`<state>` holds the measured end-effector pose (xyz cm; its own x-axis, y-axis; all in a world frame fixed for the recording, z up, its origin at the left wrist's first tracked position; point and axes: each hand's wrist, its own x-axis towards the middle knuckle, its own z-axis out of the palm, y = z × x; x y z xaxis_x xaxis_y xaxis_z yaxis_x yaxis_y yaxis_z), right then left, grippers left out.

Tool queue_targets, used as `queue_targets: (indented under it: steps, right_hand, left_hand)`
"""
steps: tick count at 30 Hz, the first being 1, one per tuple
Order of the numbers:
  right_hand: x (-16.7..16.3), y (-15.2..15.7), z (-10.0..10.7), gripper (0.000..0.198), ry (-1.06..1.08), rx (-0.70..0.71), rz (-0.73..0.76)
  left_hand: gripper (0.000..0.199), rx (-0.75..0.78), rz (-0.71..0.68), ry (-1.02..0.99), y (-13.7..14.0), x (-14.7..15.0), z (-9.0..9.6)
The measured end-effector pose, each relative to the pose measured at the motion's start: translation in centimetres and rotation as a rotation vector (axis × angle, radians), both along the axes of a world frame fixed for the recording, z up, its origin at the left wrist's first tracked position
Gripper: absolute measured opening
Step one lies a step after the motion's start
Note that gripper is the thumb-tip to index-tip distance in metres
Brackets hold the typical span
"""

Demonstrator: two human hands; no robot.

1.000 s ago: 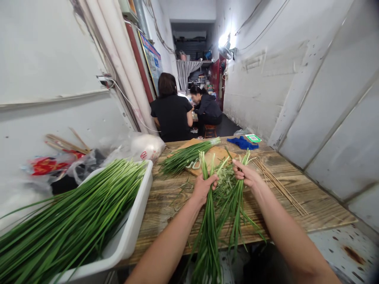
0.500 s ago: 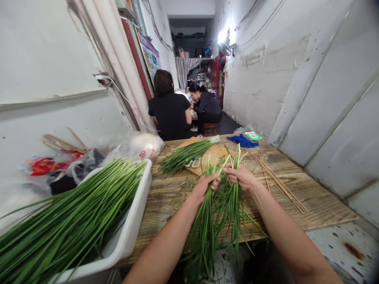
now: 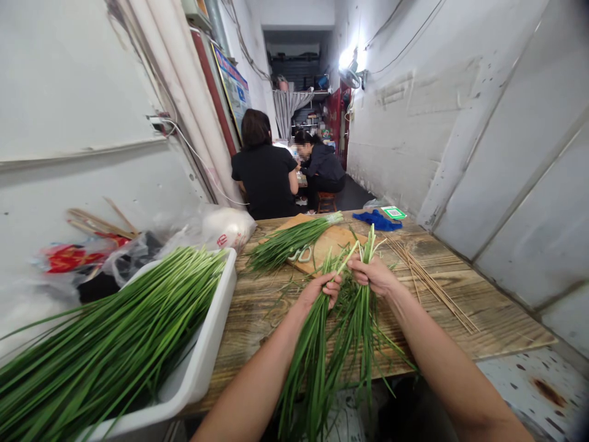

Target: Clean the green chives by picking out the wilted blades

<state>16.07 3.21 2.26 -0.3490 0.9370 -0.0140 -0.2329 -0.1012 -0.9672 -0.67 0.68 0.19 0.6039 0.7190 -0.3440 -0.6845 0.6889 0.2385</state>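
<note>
My left hand (image 3: 324,288) is closed around a bunch of garlic chives (image 3: 309,362), pale stem ends up and green leaves hanging past the table's front edge. Close beside it, my right hand (image 3: 372,273) grips a second bunch of chives (image 3: 367,331) near its pale ends, leaves drooping downward. The stem ends of the two bunches nearly meet between my hands. Beyond them, a bundle of chives (image 3: 294,239) lies across a wooden cutting board (image 3: 338,238), with the pale handles of scissors (image 3: 301,253) showing at its edge. Loose leaves lie under my hands.
At left a white plastic tub (image 3: 216,325) holds a large heap of chives (image 3: 133,331). Plastic bags (image 3: 225,226) sit behind it. Thin wooden sticks (image 3: 432,282), a blue cloth (image 3: 377,219) and a green-edged card (image 3: 393,212) lie on the table's right. Two people (image 3: 264,166) sit beyond.
My left hand has shifted slightly, and the leaves of its bunch have swung to the left. My right hand stays almost in place with its bunch.
</note>
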Motion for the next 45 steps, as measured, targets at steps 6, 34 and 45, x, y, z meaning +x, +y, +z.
queue_targets:
  steps: [6, 34, 45]
  right_hand:
    - [0.1, -0.1, 0.2, 0.027, 0.005, 0.03, 0.012]
    - [1.0, 1.7, -0.6, 0.031, 0.051, -0.11, -0.257]
    - [-0.8, 0.3, -0.4, 0.039, -0.079, 0.011, -0.238]
  left_hand:
    - [0.016, 0.02, -0.046, -0.058, -0.1, -0.3, -0.3]
    - [0.036, 0.566, 0.434, 0.814, -0.6, 1.6, -1.0]
    - [0.026, 0.65, 0.615, 1.105, -1.2, 2.8, -1.4]
